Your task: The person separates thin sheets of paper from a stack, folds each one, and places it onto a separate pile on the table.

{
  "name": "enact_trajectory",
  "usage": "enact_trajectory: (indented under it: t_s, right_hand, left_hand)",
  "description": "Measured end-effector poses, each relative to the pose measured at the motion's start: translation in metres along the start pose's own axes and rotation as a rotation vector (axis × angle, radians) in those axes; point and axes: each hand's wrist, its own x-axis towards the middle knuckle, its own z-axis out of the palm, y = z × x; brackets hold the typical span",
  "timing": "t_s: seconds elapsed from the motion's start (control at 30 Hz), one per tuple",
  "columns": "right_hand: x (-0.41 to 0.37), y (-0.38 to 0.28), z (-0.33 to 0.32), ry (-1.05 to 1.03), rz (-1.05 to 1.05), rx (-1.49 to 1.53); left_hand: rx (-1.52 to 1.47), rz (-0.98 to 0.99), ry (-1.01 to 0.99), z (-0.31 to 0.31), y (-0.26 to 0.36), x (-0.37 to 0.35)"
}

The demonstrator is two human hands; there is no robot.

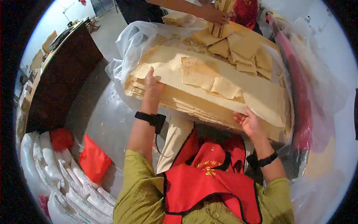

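Holding one top sheet (257,95) of one tall stack (179,102), which sits in one clear plastic liner (128,41). My left hand (153,86) is clamped on the sheet's left edge. My right hand (249,122) curls at its near edge, grip unclear. The sheet's long axis runs left-right. Two folded pieces (225,87) lie on it.

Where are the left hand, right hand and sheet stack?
left hand (153,86): head view, back of the hand.
right hand (249,122): head view, open palm.
sheet stack (257,95): head view, bare top sheet.
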Motion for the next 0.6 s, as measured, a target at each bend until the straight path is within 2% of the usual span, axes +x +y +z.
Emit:
enact_trajectory:
  t_s: [0.03,0.07,0.17,0.27,0.37,0.47,0.53,0.6]
  right_hand:
    - [-0.001,0.002,0.001,0.007,0.003,-0.013]
    - [-0.001,0.005,-0.003,-0.001,0.019,-0.001]
    - [-0.004,0.011,-0.008,-0.009,0.084,-0.024]
    - [-0.005,0.014,-0.013,-0.064,0.161,0.006]
    - [-0.021,0.011,-0.001,-0.183,0.308,-0.106]
    - [-0.034,0.013,0.006,-0.392,0.351,-0.317]
    - [-0.04,0.01,0.017,-0.434,0.317,-0.414]
    - [-0.041,0.002,0.033,-0.476,0.288,-0.486]
  left_hand:
    - [0.029,-0.003,0.04,-0.002,0.007,0.004]
    - [0.058,0.098,-0.074,-0.008,0.009,0.009]
    - [0.116,0.269,0.032,-0.038,0.024,0.046]
    - [0.053,0.295,-0.164,-0.008,0.038,0.035]
    - [0.076,0.293,-0.215,0.005,0.036,0.033]
    - [0.307,0.193,0.01,0.019,0.024,0.02]
    - [0.677,0.158,0.032,0.039,0.021,0.004]
    - [1.112,0.26,-0.028,0.044,0.003,-0.011]
